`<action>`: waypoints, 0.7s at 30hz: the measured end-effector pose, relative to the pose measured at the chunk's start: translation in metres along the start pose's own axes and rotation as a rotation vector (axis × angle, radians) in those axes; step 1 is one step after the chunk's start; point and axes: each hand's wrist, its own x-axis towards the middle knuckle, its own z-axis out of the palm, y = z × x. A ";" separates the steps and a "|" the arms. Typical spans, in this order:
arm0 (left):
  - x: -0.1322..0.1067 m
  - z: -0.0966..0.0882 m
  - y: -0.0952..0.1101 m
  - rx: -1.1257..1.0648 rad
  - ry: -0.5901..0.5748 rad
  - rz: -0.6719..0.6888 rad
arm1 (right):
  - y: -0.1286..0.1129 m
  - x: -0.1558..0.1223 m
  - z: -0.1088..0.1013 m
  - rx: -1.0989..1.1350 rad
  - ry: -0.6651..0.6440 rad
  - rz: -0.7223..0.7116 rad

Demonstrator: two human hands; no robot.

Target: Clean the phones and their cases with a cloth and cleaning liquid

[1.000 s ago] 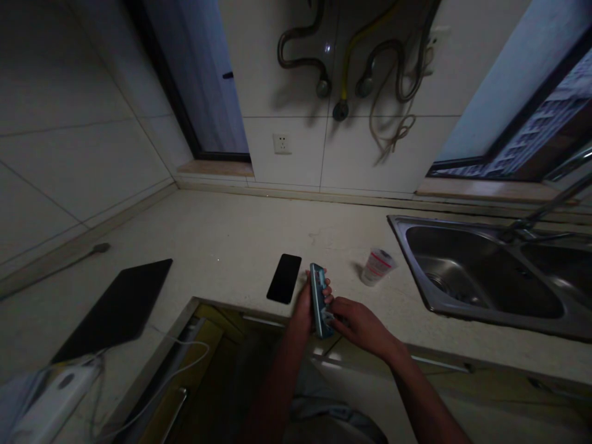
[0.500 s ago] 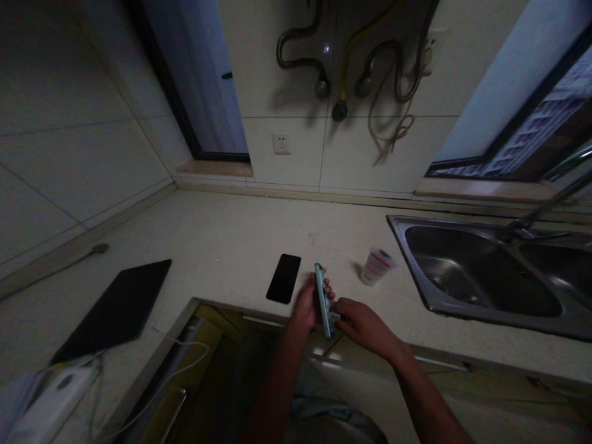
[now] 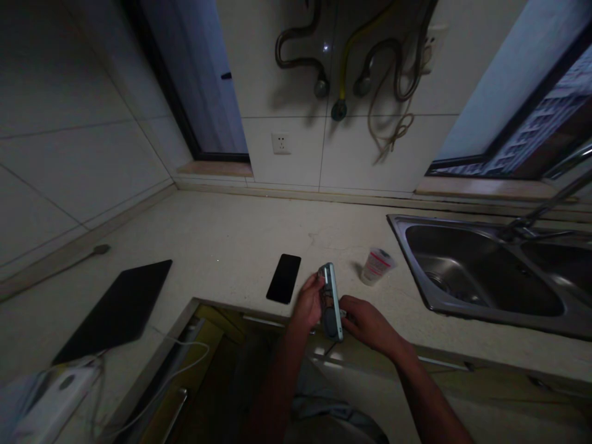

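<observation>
Both hands hold a light blue phone (image 3: 331, 302) on edge over the counter's front edge. My left hand (image 3: 307, 303) grips its left side with fingers curled around it. My right hand (image 3: 366, 319) pinches its lower right end. A second black phone (image 3: 283, 278) lies flat, screen dark, on the beige counter (image 3: 231, 240) just left of my hands. A small clear plastic cup (image 3: 375, 266) with a red band lies tilted to the right of the hands.
A steel sink (image 3: 485, 271) with a tap fills the right. A black tablet (image 3: 115, 308) lies at the left, with a white charger and cable (image 3: 55, 394) near the bottom left corner. Hoses hang on the tiled wall above a socket (image 3: 280, 143).
The blue phone has turned in my hands, from edge-on with its blue side showing to now showing a darker face. Both hands stayed over the counter edge.
</observation>
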 end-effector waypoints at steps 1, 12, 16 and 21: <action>-0.001 0.001 0.000 -0.006 0.002 -0.005 | 0.001 0.000 0.000 0.006 0.004 0.001; 0.002 0.001 0.000 -0.048 0.061 -0.128 | 0.007 0.001 -0.004 -0.017 0.046 0.045; 0.003 0.002 0.003 -0.094 0.075 -0.247 | 0.011 0.001 -0.009 -0.027 0.135 0.150; 0.006 0.004 0.006 -0.164 0.129 -0.206 | 0.025 0.000 -0.013 -0.010 0.357 0.184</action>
